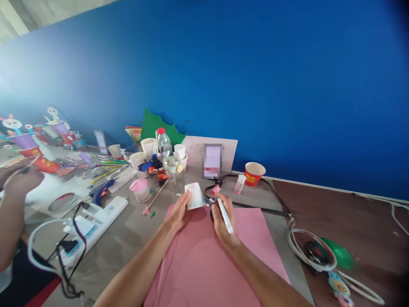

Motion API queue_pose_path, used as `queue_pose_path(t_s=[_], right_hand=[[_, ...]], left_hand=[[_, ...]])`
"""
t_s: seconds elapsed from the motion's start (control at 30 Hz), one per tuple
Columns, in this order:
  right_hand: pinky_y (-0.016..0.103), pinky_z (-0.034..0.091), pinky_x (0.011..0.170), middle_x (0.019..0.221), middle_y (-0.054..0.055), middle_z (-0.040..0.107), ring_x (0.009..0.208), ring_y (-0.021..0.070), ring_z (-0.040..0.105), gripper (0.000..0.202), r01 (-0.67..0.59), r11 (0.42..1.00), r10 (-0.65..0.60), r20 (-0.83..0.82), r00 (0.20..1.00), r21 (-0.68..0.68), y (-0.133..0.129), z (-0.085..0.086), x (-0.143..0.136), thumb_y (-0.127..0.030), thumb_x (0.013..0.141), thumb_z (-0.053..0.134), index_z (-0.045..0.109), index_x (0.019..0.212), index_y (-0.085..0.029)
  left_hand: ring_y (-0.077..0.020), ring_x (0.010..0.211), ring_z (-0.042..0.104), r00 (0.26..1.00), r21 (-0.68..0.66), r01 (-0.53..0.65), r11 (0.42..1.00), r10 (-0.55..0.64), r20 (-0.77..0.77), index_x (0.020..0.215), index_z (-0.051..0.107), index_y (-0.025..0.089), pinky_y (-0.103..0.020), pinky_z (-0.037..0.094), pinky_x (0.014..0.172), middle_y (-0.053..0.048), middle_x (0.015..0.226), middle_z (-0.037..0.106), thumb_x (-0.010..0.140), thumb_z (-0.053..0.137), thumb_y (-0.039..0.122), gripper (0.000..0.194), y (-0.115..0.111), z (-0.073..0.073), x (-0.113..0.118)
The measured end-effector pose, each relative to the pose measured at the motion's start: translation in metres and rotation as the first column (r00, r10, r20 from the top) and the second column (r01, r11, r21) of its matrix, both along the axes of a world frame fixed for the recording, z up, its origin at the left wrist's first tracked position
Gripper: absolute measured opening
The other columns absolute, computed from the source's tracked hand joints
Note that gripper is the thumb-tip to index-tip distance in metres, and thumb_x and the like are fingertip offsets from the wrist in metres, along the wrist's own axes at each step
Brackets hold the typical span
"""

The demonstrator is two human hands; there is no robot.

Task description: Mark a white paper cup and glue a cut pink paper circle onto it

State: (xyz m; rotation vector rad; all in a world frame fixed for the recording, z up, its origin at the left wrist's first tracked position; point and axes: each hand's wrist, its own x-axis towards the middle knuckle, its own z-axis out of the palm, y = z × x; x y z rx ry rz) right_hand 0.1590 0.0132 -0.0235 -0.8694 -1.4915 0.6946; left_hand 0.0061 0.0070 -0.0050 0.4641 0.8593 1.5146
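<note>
My left hand [180, 209] holds a white paper cup [194, 197] on its side, with teal marks near one edge and a small pink mark. In my right hand [224, 219] is a white pen [225, 216], its teal end pointing up and left, beside the cup. Both hands are above pink paper sheets [211, 264]. Just beyond my right hand lies a small pink piece [215, 190]. A small bottle with a white cap [239, 184] stands behind it to the right.
Left are a power strip [108, 217], blue glue gun [101, 192], pink-topped cup [141, 189] and another person's hands [24, 181]. Behind stand a glass jar [175, 175], bottle [164, 143] and phone [213, 161]. Right are a red cup [254, 174] and coiled cable [311, 249].
</note>
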Motion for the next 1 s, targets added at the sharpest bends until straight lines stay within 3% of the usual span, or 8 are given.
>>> queue_pose_path(t_s=[0.13, 0.37, 0.57, 0.7, 0.83, 1.0], right_hand=[[0.044, 0.051, 0.085, 0.102, 0.010, 0.059, 0.096, 0.0250, 0.060, 0.031, -0.017, 0.998, 0.014, 0.058, 0.998, 0.059, -0.002, 0.004, -0.002, -0.023, 0.092, 0.047, 0.053, 0.122, -0.023], [0.045, 0.054, 0.083, 0.107, 0.013, 0.061, 0.098, 0.0267, 0.061, 0.036, -0.008, 0.995, -0.001, 0.084, 0.996, 0.098, -0.001, 0.011, -0.004, -0.022, 0.092, 0.045, 0.052, 0.127, -0.022], [0.042, 0.055, 0.082, 0.106, 0.013, 0.062, 0.095, 0.0251, 0.063, 0.039, -0.068, 0.998, 0.068, 0.007, 0.998, 0.000, 0.001, 0.005, -0.002, -0.032, 0.097, 0.041, 0.046, 0.135, -0.021], [0.040, 0.055, 0.077, 0.097, 0.009, 0.060, 0.085, 0.0218, 0.063, 0.038, -0.053, 0.997, 0.049, -0.084, 0.995, -0.047, 0.005, 0.001, -0.002, -0.035, 0.098, 0.040, 0.044, 0.132, -0.020], [0.040, 0.053, 0.080, 0.096, 0.006, 0.059, 0.085, 0.0201, 0.062, 0.034, -0.043, 0.999, 0.042, -0.053, 0.998, -0.019, 0.007, 0.001, -0.001, -0.030, 0.096, 0.043, 0.045, 0.129, -0.024], [0.041, 0.052, 0.080, 0.103, 0.006, 0.059, 0.090, 0.0209, 0.062, 0.038, -0.020, 1.000, 0.020, -0.013, 1.000, 0.013, 0.007, 0.000, 0.001, -0.023, 0.091, 0.047, 0.045, 0.129, -0.027]], left_hand=[[-0.0250, 0.099, 0.067, 1.000, -0.001, 0.013, 1.000, -0.013, -0.028, 0.104, 0.067, 0.015, -0.034, 0.053, 0.090, -0.011, 0.098, 0.072, 0.077, 0.073, 0.041, 0.038, 0.000, -0.002, -0.001], [-0.0246, 0.097, 0.068, 0.997, 0.015, 0.050, 0.999, -0.049, -0.061, 0.115, 0.063, 0.016, -0.036, 0.053, 0.092, -0.009, 0.098, 0.073, 0.076, 0.074, 0.041, 0.048, 0.001, 0.001, -0.002], [-0.0260, 0.096, 0.069, 0.990, 0.052, 0.029, 0.998, -0.022, -0.143, 0.115, 0.065, 0.020, -0.034, 0.053, 0.086, -0.008, 0.097, 0.074, 0.067, 0.081, 0.039, 0.054, -0.004, 0.007, 0.003], [-0.0254, 0.090, 0.069, 0.985, 0.073, -0.009, 0.997, 0.021, -0.171, 0.110, 0.066, 0.020, -0.033, 0.052, 0.080, -0.008, 0.094, 0.073, 0.064, 0.082, 0.044, 0.054, -0.006, 0.010, 0.003], [-0.0217, 0.085, 0.067, 0.970, 0.084, -0.092, 0.992, 0.109, -0.216, 0.108, 0.065, 0.021, -0.030, 0.050, 0.075, -0.005, 0.092, 0.072, 0.070, 0.077, 0.046, 0.047, -0.006, 0.009, 0.000], [-0.0193, 0.093, 0.063, 0.875, 0.204, -0.209, 0.956, 0.276, -0.397, 0.102, 0.065, 0.024, -0.024, 0.047, 0.078, -0.002, 0.098, 0.069, 0.070, 0.078, 0.038, 0.037, -0.005, 0.007, 0.000]])
